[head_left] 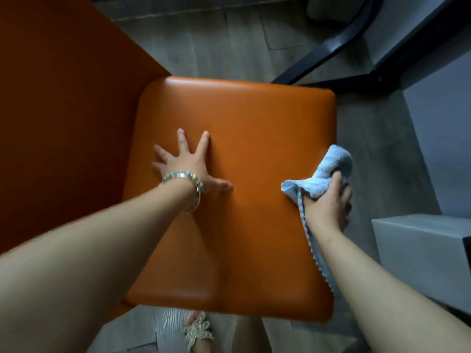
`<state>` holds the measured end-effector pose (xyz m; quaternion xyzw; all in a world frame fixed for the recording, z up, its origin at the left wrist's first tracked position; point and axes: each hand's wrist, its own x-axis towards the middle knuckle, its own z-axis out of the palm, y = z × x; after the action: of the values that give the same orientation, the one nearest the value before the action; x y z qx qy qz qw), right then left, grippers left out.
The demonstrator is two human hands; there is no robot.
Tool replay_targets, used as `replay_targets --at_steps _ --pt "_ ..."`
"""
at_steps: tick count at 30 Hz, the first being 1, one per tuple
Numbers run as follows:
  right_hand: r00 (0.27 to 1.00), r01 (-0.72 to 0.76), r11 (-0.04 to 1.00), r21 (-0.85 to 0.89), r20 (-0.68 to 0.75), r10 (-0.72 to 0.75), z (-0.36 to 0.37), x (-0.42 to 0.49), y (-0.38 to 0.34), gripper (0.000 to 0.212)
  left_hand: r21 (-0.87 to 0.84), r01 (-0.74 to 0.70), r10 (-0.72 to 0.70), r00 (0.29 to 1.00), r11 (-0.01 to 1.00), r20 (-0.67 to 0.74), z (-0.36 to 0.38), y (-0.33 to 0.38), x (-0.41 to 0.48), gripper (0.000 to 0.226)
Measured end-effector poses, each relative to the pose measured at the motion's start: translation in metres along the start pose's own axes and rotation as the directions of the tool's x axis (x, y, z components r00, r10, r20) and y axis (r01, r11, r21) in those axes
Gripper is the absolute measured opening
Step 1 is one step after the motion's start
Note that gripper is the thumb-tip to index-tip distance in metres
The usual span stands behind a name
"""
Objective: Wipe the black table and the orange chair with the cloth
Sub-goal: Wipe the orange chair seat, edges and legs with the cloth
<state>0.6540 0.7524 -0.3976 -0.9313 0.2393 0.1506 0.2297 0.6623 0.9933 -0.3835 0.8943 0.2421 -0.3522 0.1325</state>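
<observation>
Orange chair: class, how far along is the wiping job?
Done: nothing provable. In hand: the right hand grips the blue cloth at the right seat edge of the orange chair; the left hand rests flat on the seat. Left: probably the backrest; the table cannot be judged.

I see the orange chair [254,138], its smooth padded seat facing up and its backrest at left. The light-blue cloth [331,166] is bunched at the seat's right edge in my right hand [326,207], one hem trailing along that edge.
</observation>
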Motion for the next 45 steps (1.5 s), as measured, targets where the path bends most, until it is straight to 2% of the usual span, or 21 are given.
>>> replay_targets --at_steps 4,8,11,13,16,18,19,21,24,26,29,32,34,38,42,45 --pt "0.992 0.126 0.992 -0.027 -0.024 -0.127 -0.001 0.072 -0.068 0.074 0.05 0.009 -0.008 1.0 0.999 -0.009 0.0 0.0 0.002 0.126" --pt "0.974 0.226 0.958 -0.176 0.075 -0.216 -0.001 0.128 -0.129 0.063 0.085 0.006 -0.007 1.0 0.996 0.02 -0.002 0.001 0.003 0.125" --pt "0.926 0.378 0.866 -0.327 0.156 -0.345 0.015 0.136 -0.175 0.047 0.104 0.009 -0.013 0.999 0.995 0.034 -0.002 0.0 0.003 0.124" --pt "0.85 0.527 0.758 -0.384 0.26 -0.459 0.036 0.121 -0.204 0.046 0.096 0.01 -0.014 0.999 0.995 0.038 -0.001 0.0 0.002 0.123" --pt "0.653 0.756 0.578 -0.308 0.417 -0.632 0.07 0.078 -0.231 0.057 0.067 0.009 -0.011 1.0 0.998 0.025 0.0 -0.003 0.002 0.122" --pt "0.551 0.833 0.478 -0.277 0.495 -0.672 0.079 0.065 -0.234 0.059 0.052 -0.004 0.003 1.0 0.999 0.022 0.001 -0.006 -0.001 0.118" --pt "0.533 0.845 0.454 -0.283 0.511 -0.674 0.075 0.069 -0.232 0.058 0.052 -0.019 0.018 1.0 0.998 0.023 0.001 -0.008 -0.002 0.115" --pt "0.582 0.812 0.495 -0.308 0.483 -0.654 0.059 0.083 -0.216 0.06 0.062 -0.056 0.054 0.998 0.997 0.029 0.002 -0.016 -0.006 0.108" --pt "0.76 0.647 0.674 -0.356 0.361 -0.54 0.024 0.096 -0.171 0.061 0.079 -0.108 0.103 0.993 0.991 0.064 0.002 -0.026 -0.01 0.098" --pt "0.824 0.563 0.731 -0.386 0.331 -0.46 0.006 0.082 -0.141 0.061 0.096 -0.136 0.127 0.987 0.986 0.1 -0.002 -0.031 -0.013 0.092" --pt "0.837 0.544 0.752 -0.372 0.308 -0.453 0.003 0.044 -0.109 0.055 0.137 -0.192 0.161 0.966 0.972 0.204 -0.011 -0.042 -0.019 0.086" --pt "0.751 0.651 0.697 -0.302 0.389 -0.533 0.007 -0.003 -0.089 0.047 0.156 -0.232 0.182 0.942 0.96 0.281 -0.025 -0.054 -0.031 0.078" --pt "0.698 0.681 0.706 -0.195 0.464 -0.545 0.008 -0.024 -0.089 0.036 0.136 -0.206 0.175 0.962 0.969 0.211 -0.042 -0.06 -0.043 0.071" --pt "0.745 0.45 0.884 0.125 0.493 -0.449 -0.013 -0.06 -0.138 0.016 0.113 -0.205 0.207 0.978 0.972 -0.006 -0.086 -0.071 -0.072 0.055" --pt "0.793 0.354 0.881 0.312 0.399 -0.46 -0.055 -0.107 -0.204 0.022 0.039 -0.228 0.231 0.955 0.973 -0.185 -0.138 -0.096 -0.116 0.046" --pt "0.819 0.334 0.854 0.4 0.326 -0.473 -0.083 -0.159 -0.245 0.01 -0.066 -0.305 0.272 0.913 0.95 -0.305 -0.179 -0.121 -0.156 0.039"
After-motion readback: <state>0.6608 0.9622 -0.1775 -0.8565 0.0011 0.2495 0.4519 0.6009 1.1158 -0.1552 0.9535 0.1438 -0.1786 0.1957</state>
